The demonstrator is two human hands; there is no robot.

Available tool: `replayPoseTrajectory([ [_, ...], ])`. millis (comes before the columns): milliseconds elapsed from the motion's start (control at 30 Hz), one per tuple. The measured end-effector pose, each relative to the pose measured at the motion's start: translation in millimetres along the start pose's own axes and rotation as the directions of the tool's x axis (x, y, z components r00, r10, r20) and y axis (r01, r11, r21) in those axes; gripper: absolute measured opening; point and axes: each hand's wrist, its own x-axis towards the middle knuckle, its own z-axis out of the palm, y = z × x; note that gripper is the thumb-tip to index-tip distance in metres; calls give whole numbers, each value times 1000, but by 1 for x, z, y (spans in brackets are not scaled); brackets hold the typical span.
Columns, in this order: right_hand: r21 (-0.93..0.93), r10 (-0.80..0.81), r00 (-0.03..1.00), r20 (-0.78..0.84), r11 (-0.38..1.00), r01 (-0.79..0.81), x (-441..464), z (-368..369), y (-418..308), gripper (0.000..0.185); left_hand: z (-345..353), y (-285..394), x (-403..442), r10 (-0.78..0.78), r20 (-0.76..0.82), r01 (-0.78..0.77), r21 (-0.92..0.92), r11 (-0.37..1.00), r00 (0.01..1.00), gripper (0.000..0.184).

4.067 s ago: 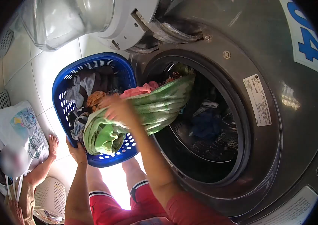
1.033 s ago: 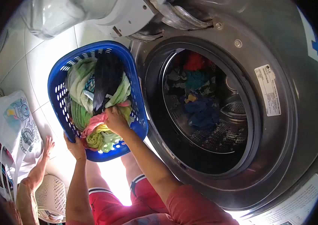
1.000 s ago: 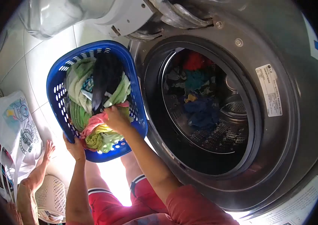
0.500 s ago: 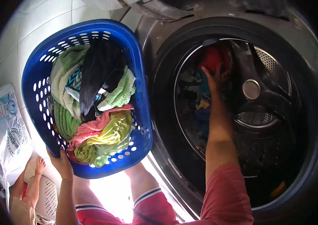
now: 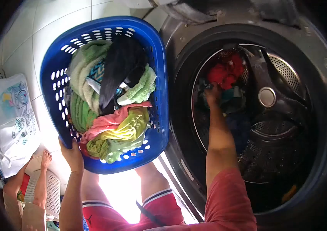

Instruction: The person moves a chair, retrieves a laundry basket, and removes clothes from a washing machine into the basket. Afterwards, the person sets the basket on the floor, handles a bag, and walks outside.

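My left hand [image 5: 72,154] grips the near left rim of a blue plastic laundry basket [image 5: 162,96], its fingers partly hidden. Towels and clothes fill the basket: a green and white towel [image 5: 82,73], a black garment [image 5: 123,65], a pink cloth [image 5: 105,129] and a yellow-green cloth [image 5: 134,125]. Deep in the washing machine drum, my right hand [image 5: 212,95] is closed at a dark teal cloth [image 5: 231,93]; shadow hides some fingers. Just beyond it lies a bunched red cloth [image 5: 227,73] at the drum's back.
The washing machine's door ring [image 5: 184,154] surrounds my right arm. A small yellow-orange piece [image 5: 289,193] shows low at the opening. On the tiled floor [image 5: 51,34] at left lies a white printed bag [image 5: 15,119]. Another person's bare leg and foot [image 5: 44,173] are beside a white perforated basket [image 5: 53,196].
My right hand has moved off the red cloth, down and left to the dark teal cloth. The red cloth now lies more spread out. My left hand still holds the basket; the view has shifted.
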Motion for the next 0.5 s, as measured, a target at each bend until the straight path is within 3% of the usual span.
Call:
replayPoseTrajectory([
  [67,342,-10,998,-60,939,30,-28,-8,-15,53,-1,5,-1,47,12,-47,29,998,999,40],
  [100,505,-27,994,-101,860,75,-48,-11,-25,52,-1,10,-2,38,5,-38,31,999,999,42],
  [133,708,-24,988,-151,695,126,-70,-21,-41,52,-2,11,-2,3,4,-4,33,999,1000,44],
  [200,807,111,993,-35,589,-37,-123,-65,-89,51,-2,11,-2,43,3,-43,-12,999,999,46],
  [233,814,102,994,-39,581,-28,-140,-72,-101,51,-4,20,-2,60,7,-60,-1,998,998,48],
  [300,992,15,1000,4,122,-6,-172,-80,-113,49,-6,14,-1,89,-23,-87,63,994,996,55],
  [333,968,-31,995,-93,229,98,-188,-73,-115,51,-5,20,-1,116,-27,-114,57,992,993,58],
  [367,981,-37,999,7,192,1,-218,-93,-136,56,-6,23,-1,120,-15,-119,45,992,993,58],
  [400,987,6,987,158,14,-158,-244,-104,-155,51,-6,22,-1,93,-19,-93,37,995,995,60],
  [433,983,-86,982,169,-54,-174,-268,-111,-163,52,-5,21,-2,64,-22,-63,30,998,998,62],
  [500,971,-178,959,220,-52,-233,-305,-137,-192,61,-5,21,-3,79,-15,-78,21,997,997,61],
])
